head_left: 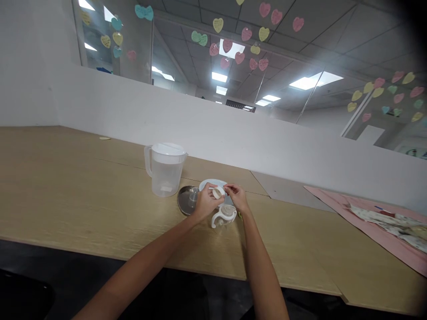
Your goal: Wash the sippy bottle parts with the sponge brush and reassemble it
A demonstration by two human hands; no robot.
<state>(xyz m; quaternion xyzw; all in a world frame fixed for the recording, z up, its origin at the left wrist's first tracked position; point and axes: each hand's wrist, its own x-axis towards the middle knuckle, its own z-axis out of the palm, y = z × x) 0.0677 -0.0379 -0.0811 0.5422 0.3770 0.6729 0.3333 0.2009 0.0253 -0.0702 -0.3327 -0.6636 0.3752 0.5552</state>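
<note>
Over the table, my left hand [206,202] is closed on a small white round lid [218,192], tilted so that one round face shows. The fingers of my right hand [236,197] are pinched together at the lid's right edge; whether they hold anything smaller is too fine to see. Just below my hands stands a clear pot [224,218] with a curved white handle and a pale round top. A pale round plate [211,182] lies behind my hands, partly covered by them. To the left, a round metal tray [183,203] bears a small clear cup [194,194].
A lidded clear plastic pitcher [166,173] stands left of the metal tray. On the right, a pink cloth [328,200] carries patterned fabric and a pen-like blue item. A white wall [207,124] with windows above borders the wooden table [100,204] at the back.
</note>
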